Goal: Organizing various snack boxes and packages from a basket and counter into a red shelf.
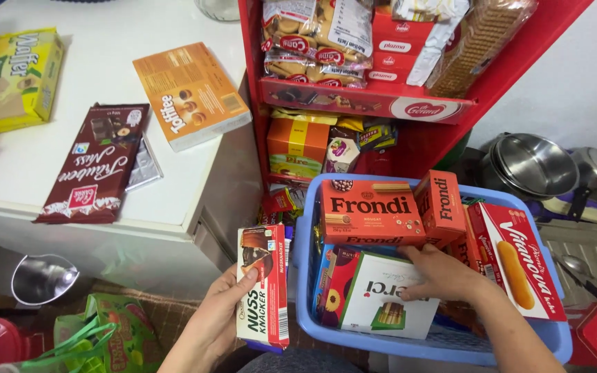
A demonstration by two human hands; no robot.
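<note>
We start with the white worktop [15, 155], where a yellow wafer pack [14, 77], an orange sweets box [191, 93] and a brown chocolate bar [95, 162] lie flat and apart from one another, faces up, so each can be read at a glance. Just beside the brown bar's right edge a foil-wrapped piece [145, 166] pokes out.

To the right stands the red display rack [409, 110], its shelves packed tight with biscuit packs on edge, which keeps them from sliding out.

Below it sits the blue plastic basket [312, 314], crammed with boxes standing on their sides: an orange wafer box [370, 211] at the back, a red sponge-finger box [519, 259] leaning along the right wall, and a white chocolate box [388, 304] in front.

Our right hand [440, 273] rests inside the basket, fingers spread and pressed on the white chocolate box's top edge; we judge they steady it without closing around it.

Our left hand [219, 314] holds a red-and-white nut chocolate bar [264, 283] upright just left of the basket's rim, outside it, fingers clasped round its long edge so the front faces us.
</note>
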